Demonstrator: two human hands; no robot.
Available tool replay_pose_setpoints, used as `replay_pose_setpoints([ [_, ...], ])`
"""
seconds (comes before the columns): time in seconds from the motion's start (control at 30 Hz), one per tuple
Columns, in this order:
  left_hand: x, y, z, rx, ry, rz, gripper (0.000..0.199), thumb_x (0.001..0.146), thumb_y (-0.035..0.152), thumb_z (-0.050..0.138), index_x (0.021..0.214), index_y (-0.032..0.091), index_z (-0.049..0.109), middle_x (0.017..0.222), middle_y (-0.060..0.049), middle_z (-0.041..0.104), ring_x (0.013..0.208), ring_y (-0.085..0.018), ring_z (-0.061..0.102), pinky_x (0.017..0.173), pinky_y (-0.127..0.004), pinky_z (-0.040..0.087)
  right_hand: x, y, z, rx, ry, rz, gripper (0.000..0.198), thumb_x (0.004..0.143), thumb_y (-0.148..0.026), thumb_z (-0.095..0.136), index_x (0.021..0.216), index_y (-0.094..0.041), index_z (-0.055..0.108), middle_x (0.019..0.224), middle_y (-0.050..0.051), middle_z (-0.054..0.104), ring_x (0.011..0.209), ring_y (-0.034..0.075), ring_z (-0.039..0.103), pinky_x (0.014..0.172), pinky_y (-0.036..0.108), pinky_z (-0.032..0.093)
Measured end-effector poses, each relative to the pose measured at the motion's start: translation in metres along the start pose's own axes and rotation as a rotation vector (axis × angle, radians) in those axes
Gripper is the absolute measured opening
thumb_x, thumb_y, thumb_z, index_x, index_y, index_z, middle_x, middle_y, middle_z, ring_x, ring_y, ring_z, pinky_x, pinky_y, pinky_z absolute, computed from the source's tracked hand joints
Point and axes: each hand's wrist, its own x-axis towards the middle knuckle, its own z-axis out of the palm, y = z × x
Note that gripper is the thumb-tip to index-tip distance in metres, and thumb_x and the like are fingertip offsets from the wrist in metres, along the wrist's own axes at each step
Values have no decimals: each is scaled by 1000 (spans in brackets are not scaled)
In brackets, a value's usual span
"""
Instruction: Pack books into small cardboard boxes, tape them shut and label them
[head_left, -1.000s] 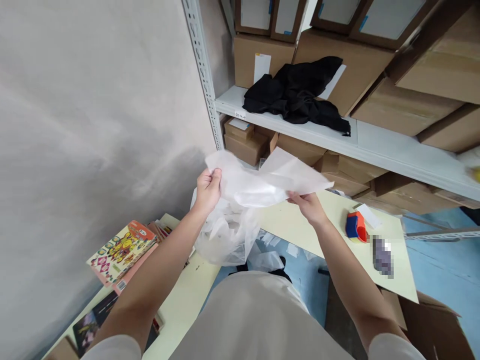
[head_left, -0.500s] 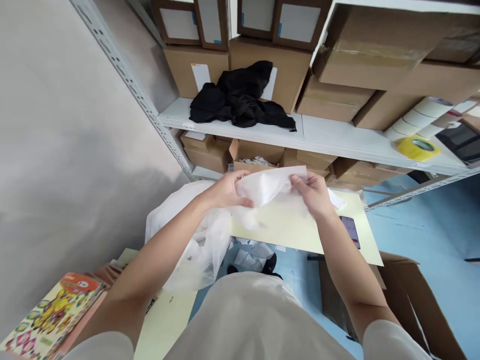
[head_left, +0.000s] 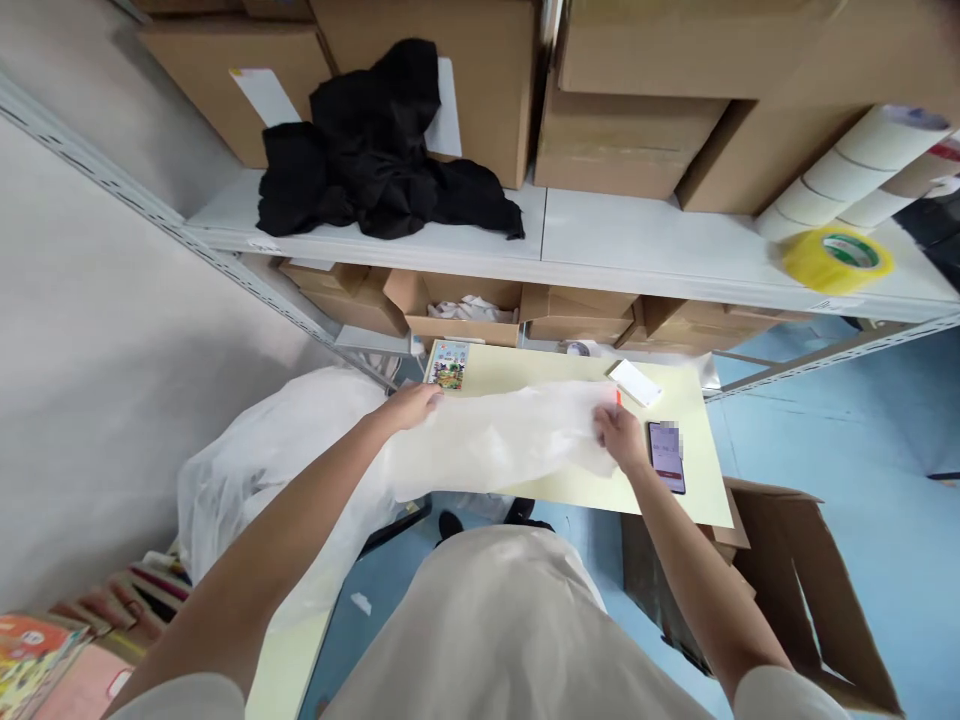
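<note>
A translucent white plastic bag (head_left: pixel 502 440) is stretched out sideways over the pale yellow table (head_left: pixel 540 368). Its left end is gripped by my left hand (head_left: pixel 409 406), the fingers closed on the film. My right hand (head_left: pixel 619 432) pinches the other end, where a small orange-red strip shows at the edge. Close behind my left hand, a colourful booklet (head_left: pixel 450 364) lies on the table. A white box (head_left: pixel 635 382) and a phone (head_left: pixel 666 456) with a lit screen lie near my right hand.
A big bag of white plastic (head_left: pixel 277 440) bulges at the left. The shelf (head_left: pixel 622 235) behind carries black cloth (head_left: pixel 382 150), cartons (head_left: pixel 630 140) and yellow tape (head_left: pixel 836 258). An open cardboard box (head_left: pixel 817 590) stands at lower right; books (head_left: pixel 45 650) lie lower left.
My hands have moved apart, and the crumpled plastic between them is now drawn out long. My view has shifted closer to the shelf; the booklet and more of the white box now show.
</note>
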Motion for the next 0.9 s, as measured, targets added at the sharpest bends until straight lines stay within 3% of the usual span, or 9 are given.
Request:
replay_pose_setpoints([
  [0.1, 20, -3, 21, 133, 28, -112, 29, 78, 11, 49, 100, 22, 64, 103, -8, 69, 98, -24, 62, 85, -33, 43, -1, 44, 14, -19, -75, 83, 21, 79, -37, 47, 83, -18, 53, 75, 5, 64, 45, 11, 54, 44, 24, 44],
  [0.2, 32, -7, 43, 162, 32, -177, 32, 79, 8, 46, 102, 21, 63, 103, -10, 69, 98, -27, 62, 89, -41, 40, -3, 72, 31, -88, -114, 88, 18, 79, -30, 43, 87, -18, 54, 81, 5, 65, 51, 12, 59, 50, 26, 47],
  [0.43, 42, -18, 91, 185, 72, -264, 34, 80, 7, 41, 103, 19, 63, 103, -12, 69, 102, -26, 60, 103, -48, 27, -3, 105, 59, -404, -82, 55, 20, 83, -26, 39, 86, -19, 57, 69, 5, 64, 65, 19, 63, 66, 31, 48],
  [0.57, 47, -18, 106, 167, 133, -295, 40, 84, 10, 35, 117, 17, 57, 116, -15, 63, 113, -28, 54, 108, -49, 21, -5, 111, 67, -444, 3, 44, 34, 86, -28, 36, 112, -14, 53, 92, 14, 67, 85, 25, 64, 77, 39, 49],
  [0.63, 46, -14, 110, 129, 213, -292, 45, 85, 14, 35, 127, 16, 50, 129, -16, 55, 125, -28, 44, 110, -50, 17, -10, 108, 70, -456, 77, -31, 46, 87, -29, 36, 128, -11, 42, 117, 20, 59, 107, 28, 58, 88, 45, 47],
  [0.7, 41, -7, 116, 91, 255, -257, 49, 85, 19, 38, 134, 15, 43, 141, -16, 44, 135, -28, 31, 111, -51, 15, -17, 103, 74, -494, 102, -135, 55, 87, -28, 37, 138, -9, 30, 136, 22, 44, 127, 29, 42, 100, 49, 39],
  [0.8, 27, 3, 130, 76, 185, -162, 53, 87, 29, 39, 138, 13, 38, 149, -17, 30, 141, -29, 17, 112, -51, 15, -27, 96, 85, -561, -36, -239, 61, 89, -27, 37, 144, -9, 20, 147, 21, 29, 139, 28, 22, 108, 50, 30],
  [0.9, 12, 7, 153, 84, 49, -107, 62, 87, 37, 41, 142, 11, 31, 153, -18, 17, 142, -33, 9, 111, -55, 15, -30, 94, 98, -647, -227, -173, 64, 88, -30, 42, 145, -11, 21, 151, 20, 22, 141, 30, 15, 108, 50, 28],
])
